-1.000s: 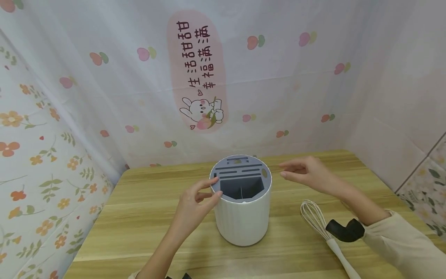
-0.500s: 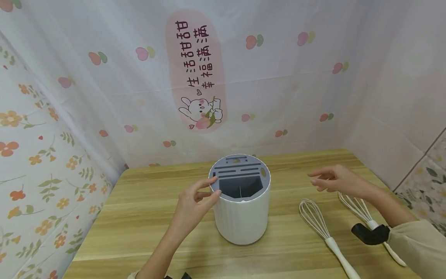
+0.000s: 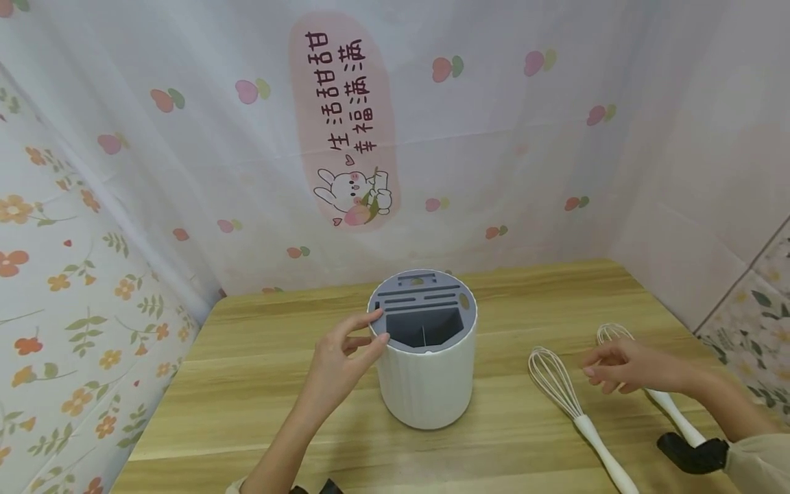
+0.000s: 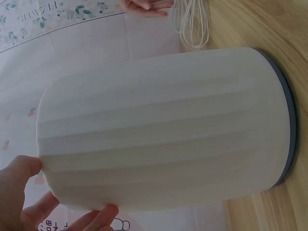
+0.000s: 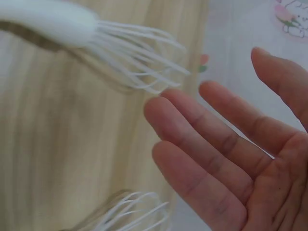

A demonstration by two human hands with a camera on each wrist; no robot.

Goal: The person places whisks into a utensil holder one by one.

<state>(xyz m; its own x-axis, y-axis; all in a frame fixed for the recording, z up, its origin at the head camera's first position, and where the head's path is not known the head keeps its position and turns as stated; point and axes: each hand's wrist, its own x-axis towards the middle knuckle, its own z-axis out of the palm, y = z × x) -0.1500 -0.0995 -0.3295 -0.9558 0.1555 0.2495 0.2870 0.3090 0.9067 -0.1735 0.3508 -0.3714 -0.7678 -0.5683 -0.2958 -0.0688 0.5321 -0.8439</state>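
A white ribbed utensil holder (image 3: 426, 387) with a grey slotted top (image 3: 401, 285) stands upright on the table. My left hand (image 3: 342, 353) holds its left rim, the thumb and fingers bent against the edge; the left wrist view shows fingertips on the holder's white side (image 4: 159, 130). To the right lie two white whisks: the nearer whisk (image 3: 589, 429) and the farther whisk (image 3: 675, 418), partly hidden behind my right hand (image 3: 644, 367). That hand hovers between and above them. In the right wrist view its fingers (image 5: 202, 183) are spread, touching nothing.
The wooden table (image 3: 247, 412) carries these things. A printed curtain (image 3: 494, 158) hangs behind it, and a floral cloth (image 3: 80, 309) hangs along its left side. A black wrist mount (image 3: 694, 453) sits at my right sleeve.
My right hand has drawn away from the holder, rightward and toward me, to above the whisks. The farther whisk has come into view. My left hand stays at the rim.
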